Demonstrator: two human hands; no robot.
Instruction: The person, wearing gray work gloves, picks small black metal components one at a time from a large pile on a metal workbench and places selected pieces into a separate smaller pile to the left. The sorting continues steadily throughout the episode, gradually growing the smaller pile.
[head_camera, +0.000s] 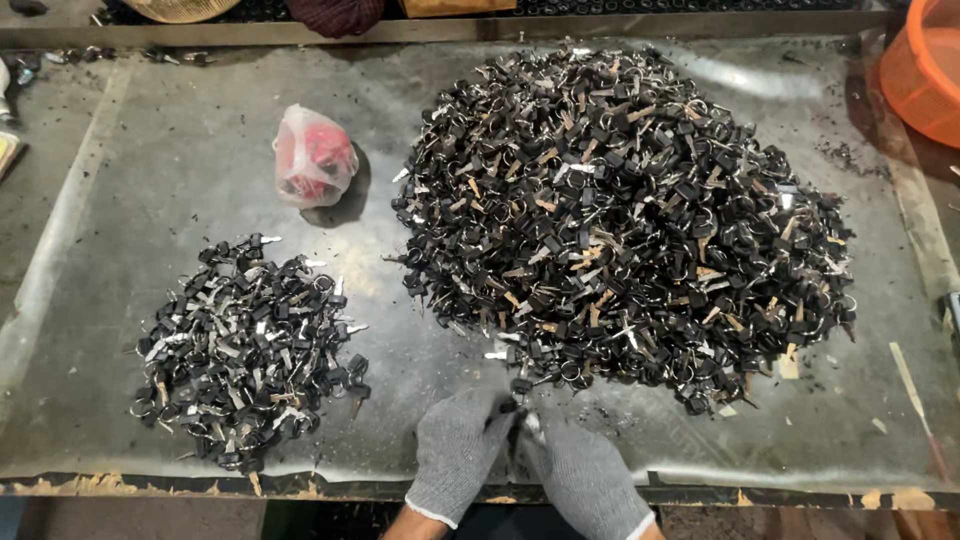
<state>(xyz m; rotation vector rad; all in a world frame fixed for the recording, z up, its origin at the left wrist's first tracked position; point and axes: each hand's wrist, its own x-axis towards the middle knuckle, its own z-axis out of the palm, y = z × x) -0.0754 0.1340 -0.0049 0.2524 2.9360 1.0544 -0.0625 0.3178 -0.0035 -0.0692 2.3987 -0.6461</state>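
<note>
Both my hands wear grey knit gloves and meet at the table's front edge. My left hand (458, 448) and my right hand (580, 470) pinch a small black-headed key with a ring (520, 408) between their fingertips. Just beyond them rises a large heap of black-headed keys on rings (620, 210), filling the middle and right of the table. A smaller pile of the same keys (245, 350) lies to the left of my hands.
A worn grey sheet covers the table (180, 150). A knotted clear plastic bag with red contents (314, 158) lies at the back left. An orange plastic basket (925, 70) stands at the far right corner. Wood chips litter the front edge.
</note>
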